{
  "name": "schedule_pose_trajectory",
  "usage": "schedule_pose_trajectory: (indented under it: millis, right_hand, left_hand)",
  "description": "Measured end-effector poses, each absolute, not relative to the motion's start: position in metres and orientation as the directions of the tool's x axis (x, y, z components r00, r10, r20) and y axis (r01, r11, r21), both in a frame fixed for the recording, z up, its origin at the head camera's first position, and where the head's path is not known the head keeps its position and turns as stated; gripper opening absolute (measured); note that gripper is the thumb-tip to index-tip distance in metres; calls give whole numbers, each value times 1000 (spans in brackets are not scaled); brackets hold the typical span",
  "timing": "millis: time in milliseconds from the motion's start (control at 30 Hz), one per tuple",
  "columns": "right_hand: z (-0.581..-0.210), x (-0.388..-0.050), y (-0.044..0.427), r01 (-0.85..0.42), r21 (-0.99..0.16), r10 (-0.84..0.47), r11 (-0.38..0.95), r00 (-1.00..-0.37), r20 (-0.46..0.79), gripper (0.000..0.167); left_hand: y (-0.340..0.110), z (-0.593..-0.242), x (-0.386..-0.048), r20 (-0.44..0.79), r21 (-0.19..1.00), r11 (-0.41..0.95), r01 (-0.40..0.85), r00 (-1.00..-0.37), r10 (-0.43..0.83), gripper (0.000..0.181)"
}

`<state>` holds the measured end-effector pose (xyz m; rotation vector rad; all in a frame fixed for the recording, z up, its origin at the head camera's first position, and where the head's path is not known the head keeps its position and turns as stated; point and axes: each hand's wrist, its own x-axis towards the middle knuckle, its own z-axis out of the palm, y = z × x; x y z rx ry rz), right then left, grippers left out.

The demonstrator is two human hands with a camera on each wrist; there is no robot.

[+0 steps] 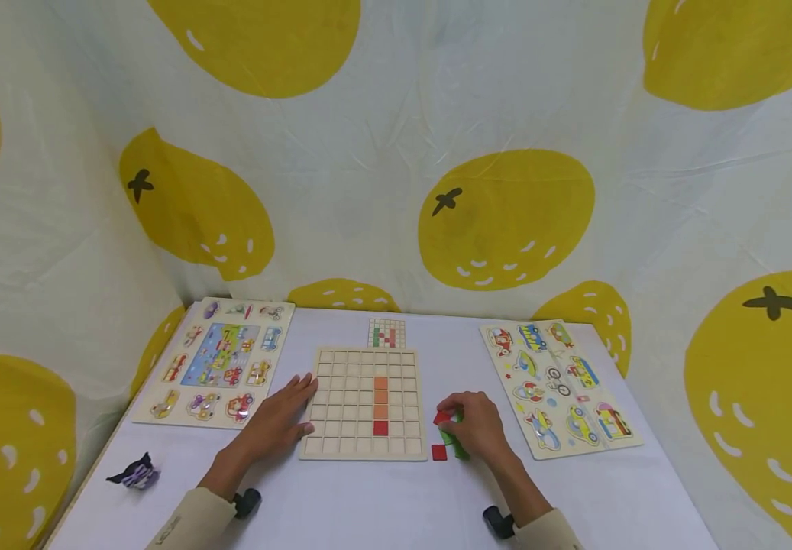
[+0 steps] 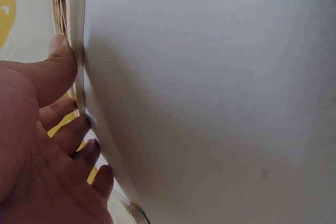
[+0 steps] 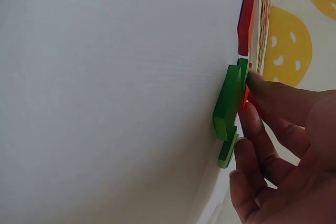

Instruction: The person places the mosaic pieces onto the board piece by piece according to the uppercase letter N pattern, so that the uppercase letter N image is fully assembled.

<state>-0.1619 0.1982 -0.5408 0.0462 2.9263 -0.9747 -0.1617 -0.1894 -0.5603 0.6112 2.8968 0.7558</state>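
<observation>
A wooden grid board point(image 1: 341, 416) lies on the white table, holding a column of orange tiles point(image 1: 381, 397) with one red tile point(image 1: 381, 428) at its near end. My left hand point(image 1: 275, 416) rests against the board's left edge, thumb and fingers spread along it. Just right of the board, my right hand point(image 1: 474, 424) pinches a red tile point(image 1: 441, 417) between thumb and fingers, low over several green tiles point(image 3: 227, 103). Another loose red tile point(image 1: 439, 452) lies beside them. The hand partly covers the green tiles.
Behind the board lies a small pattern card point(image 1: 386, 333) with coloured squares. Vehicle puzzle boards stand at the left point(image 1: 220, 359) and right point(image 1: 560, 389). A small dark and purple striped object point(image 1: 137, 473) is at the front left. A fruit-print curtain point(image 1: 368, 229) hangs behind.
</observation>
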Motion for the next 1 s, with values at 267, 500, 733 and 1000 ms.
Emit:
schedule_pose_trajectory:
  millis: [267, 500, 733, 1000]
  right_hand:
    - [-542, -163, 198, 33, -590, -2, 807, -998, -58, 22]
    - [-543, -162, 197, 30, -608, 5, 794, -999, -44, 23]
    - [-541, -160, 190, 48, -652, 38, 757, -999, -29, 17]
    - [-541, -156, 174, 30, -696, 29, 718, -999, -13, 14]
  left_hand:
    - [-189, -559, -161, 13, 483, 803, 349, -920, 393, 84]
    - [-189, -560, -161, 2, 480, 808, 342, -921, 389, 84]
    - [-189, -559, -161, 3, 476, 811, 340, -923, 385, 84]
    - [-188, -558, -160, 12, 480, 807, 344, -922, 386, 84]
